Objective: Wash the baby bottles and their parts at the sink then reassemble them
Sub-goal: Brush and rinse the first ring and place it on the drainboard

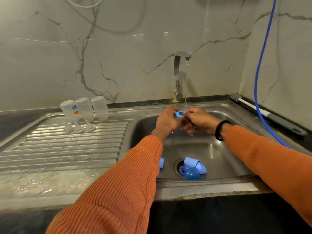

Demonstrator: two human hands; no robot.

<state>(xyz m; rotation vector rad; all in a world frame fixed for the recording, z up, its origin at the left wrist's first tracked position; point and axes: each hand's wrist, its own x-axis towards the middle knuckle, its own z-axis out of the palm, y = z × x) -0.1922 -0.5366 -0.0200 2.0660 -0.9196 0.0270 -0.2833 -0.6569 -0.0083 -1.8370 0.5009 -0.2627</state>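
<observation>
**Blue ring goes under the tap**

Blue caps [193, 168] wait over the drain of the sink [236, 166]. Above them, the left hand [166, 121] and right hand [200, 120] pinch a blue collar ring [179, 114] between curled fingers; turning it slowly through the thin stream should rinse its threads. Beyond, three bottles [84, 108] drain inverted.

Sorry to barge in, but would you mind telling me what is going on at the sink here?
A person is washing baby bottle parts. Both hands, left hand and right hand, hold a blue ring under water running from the tap. More blue parts lie by the drain in the sink. Three clear bottles stand upside down on the draining board, with clear teats in front of them.
</observation>
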